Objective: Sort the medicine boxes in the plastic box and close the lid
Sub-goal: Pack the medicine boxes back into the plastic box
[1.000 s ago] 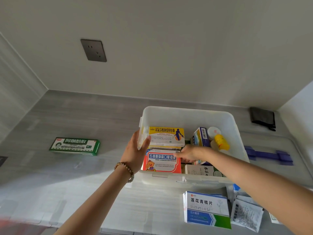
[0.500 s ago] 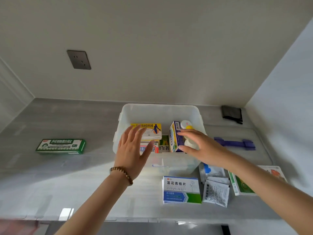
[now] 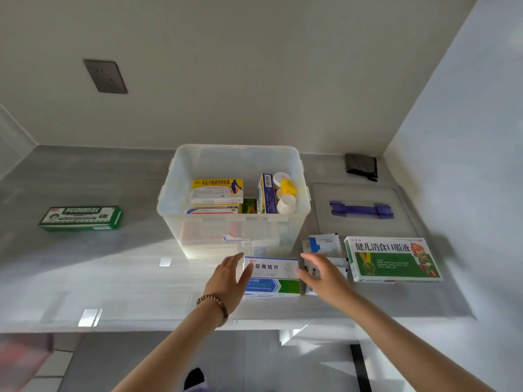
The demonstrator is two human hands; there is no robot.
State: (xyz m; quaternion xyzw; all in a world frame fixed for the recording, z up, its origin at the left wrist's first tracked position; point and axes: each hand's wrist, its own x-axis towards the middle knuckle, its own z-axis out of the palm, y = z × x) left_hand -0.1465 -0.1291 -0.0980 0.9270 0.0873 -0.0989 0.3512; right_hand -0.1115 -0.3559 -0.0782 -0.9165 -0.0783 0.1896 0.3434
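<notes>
- Two hands show in my head view, both out over the front edge of the desk (image 3: 113,278), fingers straight and spread wide, gripping nothing.
- I see the left hand (image 3: 226,281), with a bead bracelet (image 3: 213,302) on the wrist, at the left end of the blue-and-white medicine box (image 3: 273,275). The right hand (image 3: 325,278) is at its right end, over some sachets (image 3: 325,243). I cannot tell whether either hand touches the box.
- That medicine box lies flat near the front edge, just in front of the plastic box (image 3: 235,239).
- The plastic box stands mid-desk with its top open. Inside I make out a yellow box (image 3: 216,189), an upright blue box (image 3: 266,193), a yellow bottle (image 3: 288,186) and a white bottle (image 3: 286,203).
- Its lid (image 3: 365,193) lies flat toward the back right corner, with a large green-and-white box (image 3: 393,260) in front of it.
- A green box (image 3: 80,218) lies near the left edge, well apart.
</notes>
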